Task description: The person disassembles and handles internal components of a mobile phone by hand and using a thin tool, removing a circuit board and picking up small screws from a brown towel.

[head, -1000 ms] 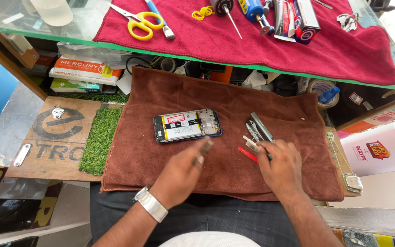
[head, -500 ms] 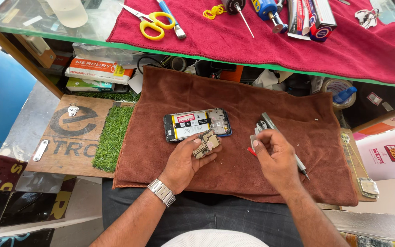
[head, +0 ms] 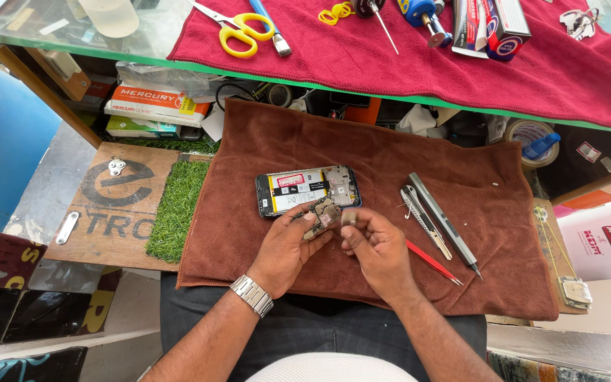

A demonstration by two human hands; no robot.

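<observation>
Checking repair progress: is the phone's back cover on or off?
Off: the phone lies on the brown towel with battery and internals exposed.

I'm seeing a brown towel (head: 390, 148) under everything, a crimson cloth (head: 532, 78) up top. Yellow-handled scissors (head: 238, 32), a yellow-and-white label inside the black-framed opened phone (head: 307, 189), a red-handled tool (head: 429, 260), green turf patch (head: 178, 212), blue barrel (head: 1, 141).

**Hands meet over the circuit board**

Your right hand (head: 376, 247) no longer rests by the tools (head: 436, 219); it now sits beside your left hand (head: 288, 247), just below the opened phone (head: 307, 189). Your left hand, which pinched only a small piece a second ago, now holds a circuit board (head: 322, 214), and your right fingertips (head: 348, 219) hover at its edge.
</observation>
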